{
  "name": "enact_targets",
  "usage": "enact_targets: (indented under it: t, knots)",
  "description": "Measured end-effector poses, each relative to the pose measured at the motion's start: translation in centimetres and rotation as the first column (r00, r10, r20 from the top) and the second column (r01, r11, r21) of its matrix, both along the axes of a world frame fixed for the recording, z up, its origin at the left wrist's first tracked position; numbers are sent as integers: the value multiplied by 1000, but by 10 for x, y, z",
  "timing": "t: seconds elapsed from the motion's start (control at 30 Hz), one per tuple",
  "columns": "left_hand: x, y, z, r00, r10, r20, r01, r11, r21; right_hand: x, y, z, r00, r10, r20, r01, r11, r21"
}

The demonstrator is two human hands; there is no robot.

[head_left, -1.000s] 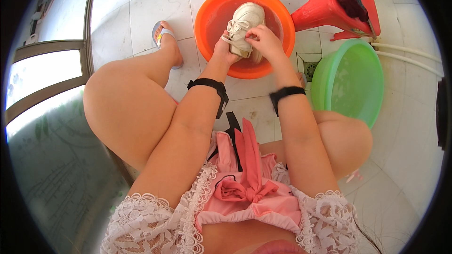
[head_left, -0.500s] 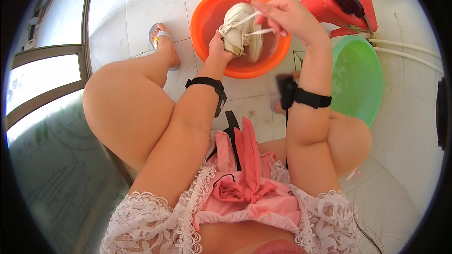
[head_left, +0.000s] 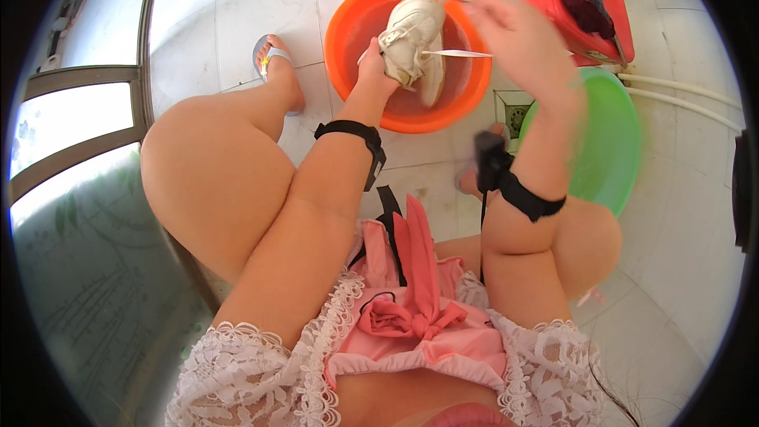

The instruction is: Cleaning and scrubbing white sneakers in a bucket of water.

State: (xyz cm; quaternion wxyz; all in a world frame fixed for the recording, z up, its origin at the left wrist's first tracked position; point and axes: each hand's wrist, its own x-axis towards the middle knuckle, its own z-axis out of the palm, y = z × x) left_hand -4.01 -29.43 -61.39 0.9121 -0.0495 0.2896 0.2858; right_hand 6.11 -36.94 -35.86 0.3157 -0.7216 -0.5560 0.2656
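My left hand (head_left: 376,69) is closed around the heel end of a white lace-up shoe (head_left: 413,25), tilted over an orange basin (head_left: 345,95) of cloudy water. A second pale shoe (head_left: 434,88) shows partly beneath it in the basin. From the upper shoe a white shoelace (head_left: 458,54) stretches out to my right hand (head_left: 514,35). That hand is raised over the basin's right rim, its fingers pinched and smeared by motion. A bit of white shows at its fingertips.
A green basin (head_left: 621,142) with water stands at the right, partly behind my right arm. Beyond it, a red plastic stool (head_left: 545,0) bears dark cloth (head_left: 585,12). Pale pipes (head_left: 684,88) run along the right. A floor drain (head_left: 515,116) lies between the basins; a framed glass door (head_left: 79,83) is at left.
My right hand has swung up and to the right, drawing the shoelace out farther from the shoe. The left hand and the shoe have shifted slightly to the right.
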Motion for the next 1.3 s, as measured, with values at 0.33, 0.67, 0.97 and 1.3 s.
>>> enact_targets:
  t: [0.33,0.67,0.97,1.3]
  knots:
    - [-20,-5,-12,986,23,-165,-27,999,-20,13,13,5,896,-271,353,224,960,168]
    - [-10,-12,2,986,-30,-165,29,1000,-12,35,17,-126,985,175,-16,-125,637,-761]
    - [-8,-20,26,960,-44,-277,36,999,-33,-2,16,-196,967,-202,158,242,921,-307]
    - [-15,-12,-14,993,-6,-119,5,1000,-9,6,16,-169,635,-157,-757,-207,909,-362]
